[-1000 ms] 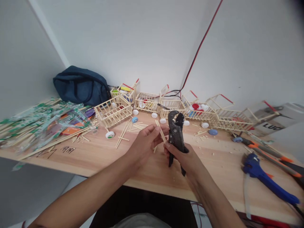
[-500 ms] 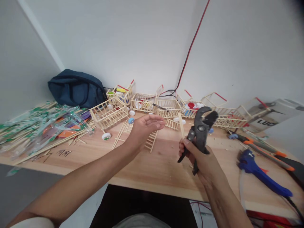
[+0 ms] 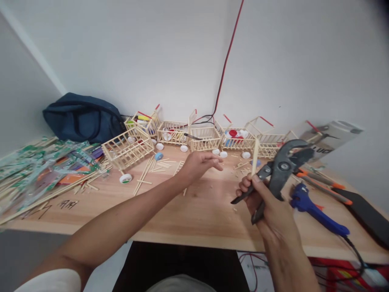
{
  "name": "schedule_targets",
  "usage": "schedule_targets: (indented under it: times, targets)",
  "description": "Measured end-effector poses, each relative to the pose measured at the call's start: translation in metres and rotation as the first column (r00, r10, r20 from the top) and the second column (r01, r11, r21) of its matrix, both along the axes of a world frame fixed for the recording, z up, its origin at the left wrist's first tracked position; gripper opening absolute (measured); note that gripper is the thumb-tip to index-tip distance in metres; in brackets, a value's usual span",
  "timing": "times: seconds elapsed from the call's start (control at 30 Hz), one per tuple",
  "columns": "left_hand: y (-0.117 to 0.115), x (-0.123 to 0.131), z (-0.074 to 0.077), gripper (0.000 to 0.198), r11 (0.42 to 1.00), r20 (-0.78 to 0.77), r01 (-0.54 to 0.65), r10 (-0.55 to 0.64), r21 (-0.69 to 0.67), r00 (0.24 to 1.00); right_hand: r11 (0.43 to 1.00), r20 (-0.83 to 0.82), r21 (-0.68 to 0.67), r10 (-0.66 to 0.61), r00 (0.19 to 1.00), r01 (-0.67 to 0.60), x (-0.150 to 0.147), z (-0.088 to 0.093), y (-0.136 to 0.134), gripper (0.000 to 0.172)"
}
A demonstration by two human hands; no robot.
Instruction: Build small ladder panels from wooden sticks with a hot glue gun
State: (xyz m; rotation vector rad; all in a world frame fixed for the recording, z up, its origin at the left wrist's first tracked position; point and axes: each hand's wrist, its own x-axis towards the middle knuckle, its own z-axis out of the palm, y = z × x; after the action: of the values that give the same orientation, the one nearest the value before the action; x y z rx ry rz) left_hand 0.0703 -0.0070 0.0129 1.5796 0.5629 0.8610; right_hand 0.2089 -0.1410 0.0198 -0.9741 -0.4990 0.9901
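Observation:
My right hand grips black pruning shears, their jaws pointing up and their handles spread. A pale wooden stick stands upright from the same hand's fingers, beside the shears. Over the middle of the table, my left hand is empty with its fingers stretched toward the right. Part of a small ladder-like stick frame shows behind my left wrist; the hand and forearm hide the rest. Short cut sticks lie left of that hand.
Several stick-built carts with bottle-cap wheels line the table's back. Wrapped stick bundles and a blue bag lie left. On the right are a blue glue gun and orange-handled tools.
My right hand has moved right with the shears and stick. My left hand has shifted slightly right, now covering more of the ladder-like frame. The camera view has swung a little right.

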Motion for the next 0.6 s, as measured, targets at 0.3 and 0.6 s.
schedule_targets:
  times: [0.3,0.6]
  targets:
    - [-0.023,-0.022,0.018,0.031,0.982,0.057,-0.026,0.038,-0.186,0.998,0.987,0.079,-0.111,0.126,0.989,-0.117,-0.033,-0.017,0.013,0.030]
    - [-0.019,-0.036,0.025,0.030,0.953,0.115,0.011,0.025,-0.302,0.993,0.958,0.294,-0.167,0.272,0.916,-0.231,-0.052,-0.023,0.024,0.031]
